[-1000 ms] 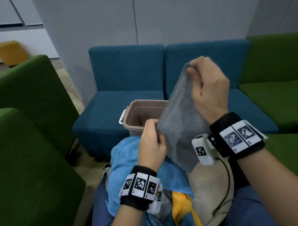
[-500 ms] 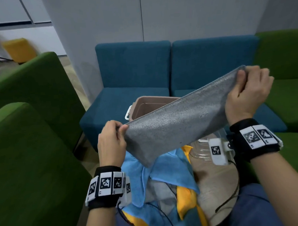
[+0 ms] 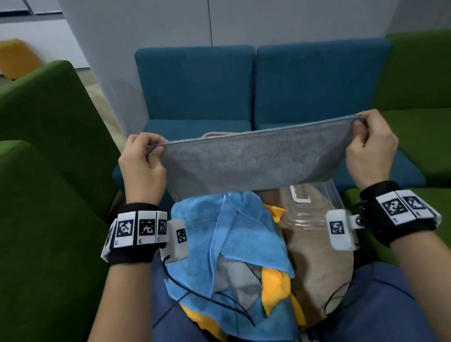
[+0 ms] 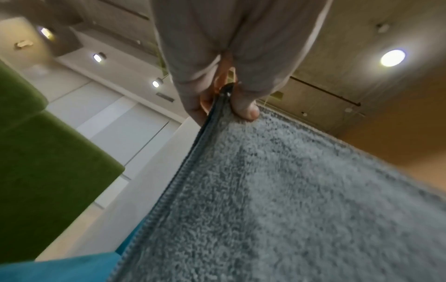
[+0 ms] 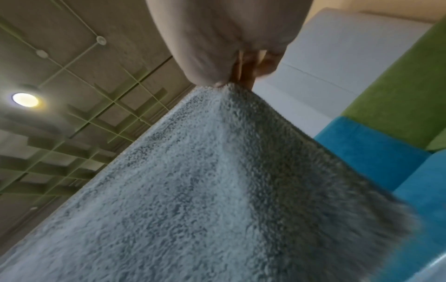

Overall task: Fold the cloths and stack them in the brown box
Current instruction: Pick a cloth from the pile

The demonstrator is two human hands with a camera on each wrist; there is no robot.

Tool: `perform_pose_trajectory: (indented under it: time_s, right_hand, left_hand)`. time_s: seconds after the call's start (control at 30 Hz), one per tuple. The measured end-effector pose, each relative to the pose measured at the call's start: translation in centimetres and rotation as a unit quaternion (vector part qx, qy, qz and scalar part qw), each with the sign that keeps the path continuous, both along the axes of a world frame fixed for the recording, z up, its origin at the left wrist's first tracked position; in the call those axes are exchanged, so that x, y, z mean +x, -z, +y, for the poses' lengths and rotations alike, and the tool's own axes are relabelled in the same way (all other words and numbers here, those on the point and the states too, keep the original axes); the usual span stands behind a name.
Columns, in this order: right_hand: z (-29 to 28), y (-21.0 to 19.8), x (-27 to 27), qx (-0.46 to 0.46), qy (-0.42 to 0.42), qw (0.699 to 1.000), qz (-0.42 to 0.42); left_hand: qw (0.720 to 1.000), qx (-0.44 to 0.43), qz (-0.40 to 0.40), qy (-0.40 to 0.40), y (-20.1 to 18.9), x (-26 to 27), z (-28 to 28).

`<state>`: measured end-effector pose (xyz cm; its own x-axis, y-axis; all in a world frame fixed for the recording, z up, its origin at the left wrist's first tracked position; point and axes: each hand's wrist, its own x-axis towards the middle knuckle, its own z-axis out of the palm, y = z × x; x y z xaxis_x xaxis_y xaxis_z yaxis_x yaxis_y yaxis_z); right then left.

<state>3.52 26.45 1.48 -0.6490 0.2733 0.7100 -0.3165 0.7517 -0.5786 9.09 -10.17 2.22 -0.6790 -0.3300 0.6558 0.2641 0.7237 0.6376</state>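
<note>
A grey cloth [image 3: 255,161] hangs stretched level between my two hands, folded double along its top edge. My left hand [image 3: 144,164] pinches its left top corner, and my right hand [image 3: 370,143] pinches the right top corner. The wrist views show the same grey cloth [image 4: 277,190] [image 5: 193,181] caught between thumb and fingers. Only a sliver of the brown box [image 3: 217,134] shows above the cloth's top edge; the rest is hidden behind it. A heap of unfolded blue cloths [image 3: 235,237], yellow cloths [image 3: 273,287] and a grey one lies on my lap.
A clear plastic lid or container [image 3: 313,205] rests on a beige surface [image 3: 319,270] at my right knee. Blue sofa seats [image 3: 197,86] stand in front, green armchairs [image 3: 40,204] to the left and a green sofa [image 3: 422,89] to the right. Cables trail over the cloth heap.
My hands have drawn apart and levelled out, so the grey cloth went from hanging bunched and slanted to being spread flat and horizontal in front of the box.
</note>
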Motion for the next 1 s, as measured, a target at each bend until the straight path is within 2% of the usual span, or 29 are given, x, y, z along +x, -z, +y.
perform_pose_trajectory:
  time_s: [0.13, 0.3, 0.43, 0.57, 0.7, 0.8, 0.87, 0.93, 1.0]
  right_hand:
    - [0.8, 0.2, 0.2, -0.023, 0.020, 0.999, -0.030]
    - [2.5, -0.5, -0.9, -0.077, 0.063, 0.992, -0.082]
    - [3.4, 0.7, -1.6, -0.084, 0.050, 0.989, -0.113]
    - [4.4, 1.5, -1.6, -0.108, 0.071, 0.987, -0.099]
    - [6.0, 0.5, -1.3, -0.131, 0.112, 0.984, -0.040]
    - [6.9, -0.2, -1.5, -0.105, 0.112, 0.988, 0.003]
    - [7.2, 0.2, -2.4, -0.075, 0.097, 0.992, -0.012]
    - [6.6, 1.8, -3.9, -0.042, 0.084, 0.993, -0.070]
    - [5.3, 4.5, -5.9, -0.005, -0.015, 0.985, -0.170]
  left_hand:
    - [0.998, 0.015, -0.036, 0.039, 1.2, 0.3, 0.6]
    - [0.992, 0.019, -0.014, 0.123, 2.2, 1.2, 4.8]
    - [0.982, -0.035, -0.014, 0.186, 3.4, 1.6, 8.5]
    - [0.960, -0.033, -0.049, 0.275, 4.4, 2.7, 12.0]
    - [0.933, 0.011, -0.090, 0.347, 5.1, 4.9, 15.4]
    - [0.907, 0.059, -0.131, 0.397, 6.3, 6.3, 17.3]
    - [0.898, 0.068, -0.172, 0.400, 8.3, 6.7, 18.2]
    - [0.897, 0.060, -0.230, 0.374, 11.4, 6.5, 18.6]
    - [0.882, 0.022, -0.325, 0.341, 14.7, 5.8, 18.8]
